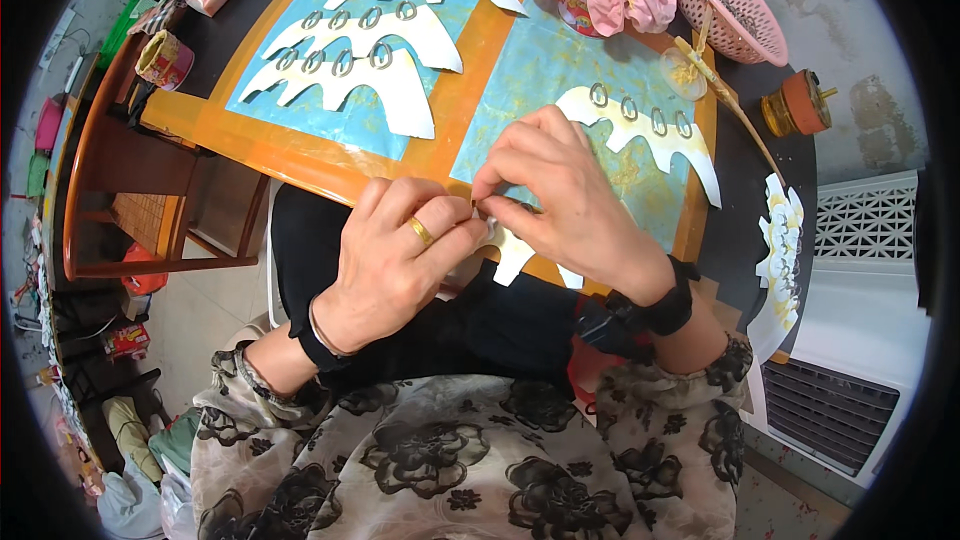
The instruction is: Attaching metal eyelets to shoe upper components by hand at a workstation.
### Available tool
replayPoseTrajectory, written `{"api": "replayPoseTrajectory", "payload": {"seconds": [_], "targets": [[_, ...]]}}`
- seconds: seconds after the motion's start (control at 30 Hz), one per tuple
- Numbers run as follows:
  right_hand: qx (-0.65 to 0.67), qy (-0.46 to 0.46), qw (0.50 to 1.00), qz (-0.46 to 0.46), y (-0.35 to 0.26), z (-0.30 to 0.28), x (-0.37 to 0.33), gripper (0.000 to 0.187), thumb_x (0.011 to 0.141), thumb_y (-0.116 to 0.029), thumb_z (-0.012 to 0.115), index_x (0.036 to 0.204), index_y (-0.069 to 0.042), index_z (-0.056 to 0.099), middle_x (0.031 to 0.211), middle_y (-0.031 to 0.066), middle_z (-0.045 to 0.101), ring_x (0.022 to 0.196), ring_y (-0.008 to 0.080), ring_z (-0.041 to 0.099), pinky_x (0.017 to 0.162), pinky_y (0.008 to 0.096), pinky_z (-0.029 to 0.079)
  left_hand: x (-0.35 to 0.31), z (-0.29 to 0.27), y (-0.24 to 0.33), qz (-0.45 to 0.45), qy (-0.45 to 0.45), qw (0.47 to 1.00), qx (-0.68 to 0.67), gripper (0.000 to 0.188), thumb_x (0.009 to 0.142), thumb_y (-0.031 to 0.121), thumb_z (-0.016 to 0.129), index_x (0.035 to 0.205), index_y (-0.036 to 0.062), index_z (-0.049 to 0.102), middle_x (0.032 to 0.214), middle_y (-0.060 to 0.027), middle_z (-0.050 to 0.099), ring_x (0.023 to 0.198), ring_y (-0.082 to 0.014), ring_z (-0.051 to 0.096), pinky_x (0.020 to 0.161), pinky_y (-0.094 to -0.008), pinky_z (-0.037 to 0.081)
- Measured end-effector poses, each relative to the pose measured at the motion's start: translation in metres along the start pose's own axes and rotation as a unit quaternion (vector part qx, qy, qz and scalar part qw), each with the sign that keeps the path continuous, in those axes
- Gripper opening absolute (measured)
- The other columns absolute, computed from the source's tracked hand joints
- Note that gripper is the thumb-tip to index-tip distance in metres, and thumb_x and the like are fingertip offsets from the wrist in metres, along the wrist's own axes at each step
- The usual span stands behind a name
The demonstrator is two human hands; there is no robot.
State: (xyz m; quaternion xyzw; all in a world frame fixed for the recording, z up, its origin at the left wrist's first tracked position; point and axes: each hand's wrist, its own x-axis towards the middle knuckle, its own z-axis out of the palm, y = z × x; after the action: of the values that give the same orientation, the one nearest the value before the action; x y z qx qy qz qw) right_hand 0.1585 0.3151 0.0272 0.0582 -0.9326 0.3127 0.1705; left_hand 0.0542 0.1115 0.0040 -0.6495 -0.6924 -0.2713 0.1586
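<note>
The left hand (pixel 385 265) pinches a white cut-out card (pixel 514 252) by the orange table's (pixel 300 168) near edge. The right hand (pixel 565 190) pinches too, on what I can't tell. The card looks light and bendy; hold its edge softly

We've got one white, pronged flat piece (pixel 513 258) at the near edge of the orange table (pixel 465 105). Prongs point toward us; most of its upper part is hidden.
</note>
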Motion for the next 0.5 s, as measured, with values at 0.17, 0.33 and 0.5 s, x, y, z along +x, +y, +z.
{"api": "replayPoseTrajectory", "payload": {"seconds": [0.17, 0.33, 0.5], "targets": [[0.066, -0.02, 0.997, -0.023, 0.008, -0.011, -0.004, 0.017, 0.082, -0.002, 0.081, 0.097, -0.007, 0.075, 0.1, 0.003, 0.067, 0.108, 0.0273, 0.056, 0.094, 0.0394, 0.047, -0.005, 0.003, 0.002, -0.023, 0.011, 1.0, -0.01, 0.036, 0.071, 0.013, 0.077, 0.107, 0.0109, 0.075, 0.108, -0.0004, 0.067, 0.101, -0.022, 0.065, 0.079, -0.0368, 0.051], [0.063, -0.046, 0.996, -0.045, 0.006, -0.012, -0.005, 0.012, 0.084, -0.007, 0.079, 0.096, -0.008, 0.077, 0.102, 0.0015, 0.07, 0.11, 0.0259, 0.06, 0.095, 0.0392, 0.046, 0.0, 0.004, 0.007, -0.051, 0.042, 0.997, -0.029, 0.032, 0.068, 0.007, 0.077, 0.1, 0.0112, 0.076, 0.103, -0.0001, 0.07, 0.1, -0.0239, 0.069, 0.076, -0.0375, 0.054], [0.051, -0.063, 0.996, -0.028, 0.007, -0.014, -0.003, 0.008, 0.082, -0.007, 0.08, 0.09, -0.008, 0.078, 0.099, 0.002, 0.068, 0.11, 0.0261, 0.06, 0.096, 0.0397, 0.045, 0.0, 0.002, 0.007, -0.056, 0.05, 0.996, -0.044, 0.032, 0.07, 0.009, 0.08, 0.101, 0.012, 0.077, 0.109, -0.0002, 0.074, 0.111, -0.0238, 0.07, 0.08, -0.0373, 0.053]]}}
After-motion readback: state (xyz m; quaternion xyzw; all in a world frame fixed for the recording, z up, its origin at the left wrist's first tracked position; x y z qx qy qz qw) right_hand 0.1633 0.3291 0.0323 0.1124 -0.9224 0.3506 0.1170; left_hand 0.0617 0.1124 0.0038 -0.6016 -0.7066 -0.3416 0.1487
